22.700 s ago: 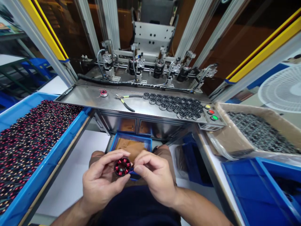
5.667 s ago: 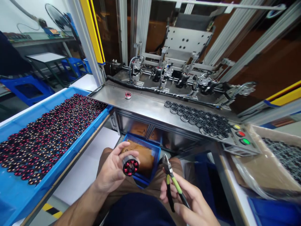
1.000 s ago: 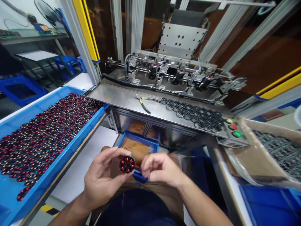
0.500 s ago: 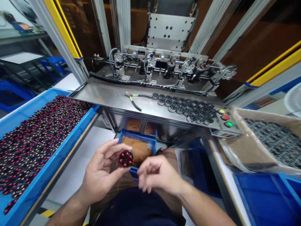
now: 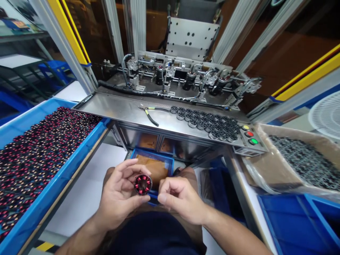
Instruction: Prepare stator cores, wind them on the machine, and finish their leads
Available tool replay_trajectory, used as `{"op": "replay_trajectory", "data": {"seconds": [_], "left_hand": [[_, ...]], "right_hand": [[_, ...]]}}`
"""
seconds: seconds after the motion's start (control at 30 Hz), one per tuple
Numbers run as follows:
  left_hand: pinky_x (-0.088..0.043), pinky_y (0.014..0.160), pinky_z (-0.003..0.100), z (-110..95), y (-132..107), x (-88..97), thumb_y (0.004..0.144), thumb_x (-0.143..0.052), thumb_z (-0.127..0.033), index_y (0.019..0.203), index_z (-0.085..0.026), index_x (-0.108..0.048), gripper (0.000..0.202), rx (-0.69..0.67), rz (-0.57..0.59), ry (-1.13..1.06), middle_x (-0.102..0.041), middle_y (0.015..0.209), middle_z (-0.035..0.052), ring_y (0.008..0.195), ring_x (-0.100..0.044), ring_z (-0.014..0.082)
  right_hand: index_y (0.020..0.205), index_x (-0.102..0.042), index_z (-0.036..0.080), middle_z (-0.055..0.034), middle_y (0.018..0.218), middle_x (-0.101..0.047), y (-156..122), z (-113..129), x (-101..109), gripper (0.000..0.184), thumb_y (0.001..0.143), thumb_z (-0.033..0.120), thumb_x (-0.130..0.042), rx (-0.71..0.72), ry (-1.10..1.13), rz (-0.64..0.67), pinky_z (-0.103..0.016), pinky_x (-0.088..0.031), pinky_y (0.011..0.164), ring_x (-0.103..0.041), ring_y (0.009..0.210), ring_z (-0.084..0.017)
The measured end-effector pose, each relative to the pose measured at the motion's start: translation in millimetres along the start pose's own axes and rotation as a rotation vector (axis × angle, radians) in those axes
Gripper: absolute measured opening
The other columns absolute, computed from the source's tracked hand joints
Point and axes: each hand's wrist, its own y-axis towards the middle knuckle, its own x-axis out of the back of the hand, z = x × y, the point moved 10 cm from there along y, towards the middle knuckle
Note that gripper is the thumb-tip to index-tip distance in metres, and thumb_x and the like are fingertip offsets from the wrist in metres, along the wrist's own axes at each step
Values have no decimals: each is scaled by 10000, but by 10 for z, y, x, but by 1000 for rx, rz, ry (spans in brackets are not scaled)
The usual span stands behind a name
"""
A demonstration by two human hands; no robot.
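In the head view, the left hand [image 5: 119, 196] holds a red-wound ring [image 5: 143, 184] between thumb and fingers, nearer than the front edge of the metal shelf [image 5: 114, 106]. The right hand [image 5: 183, 200] is just beside it, fingers curled narrow, contents untellable. Pliers [image 5: 145, 109] lie left of dark rings [image 5: 205, 122] clustered toward the shelf's right end.

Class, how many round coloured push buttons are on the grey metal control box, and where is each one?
3: the round yellow button at the back, the round red button in the middle and the round green button at the front. None on top looks hidden.
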Motion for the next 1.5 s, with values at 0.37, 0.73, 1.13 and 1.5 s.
{"op": "replay_trajectory", "data": {"seconds": [0.37,0.73,1.13,1.5], "left_hand": [[-554,920,220,-117,-135,-83,782,-677,-1,1361,-347,-434,718,-110,38,291,-701,1176,14,1091,-668,144],[-589,799,236,164,-63,-56,713,-794,-164,1127,-232,-655,442,203,55,-52,-634,1276,112,1011,-685,206],[-562,917,251,-181,-184,-47,689,-722,29,1153,-226,-610,542,-216,-46,378,-685,1109,42,1034,-667,169],[-576,889,285,-319,-155,-51,642,-749,33,1096,-183,-648,513,-304,-28,580,-716,1060,58,1000,-685,196]], "right_hand": [[725,-524,184,24,692,-529,-16,533,76,262,767,322,-743,256,-198,-243,-257,-384,627,-472,639,-108],[755,-503,184,3,734,-525,-97,258,103,214,879,312,-621,259,-14,-339,-273,-395,631,-477,663,-119],[788,-493,185,12,755,-491,20,119,2,221,922,345,-567,226,249,-274,-282,-378,690,-456,711,-121],[806,-567,186,5,812,-508,35,343,-31,144,837,259,-687,336,176,-260,-271,-392,716,-478,762,-123]]}}
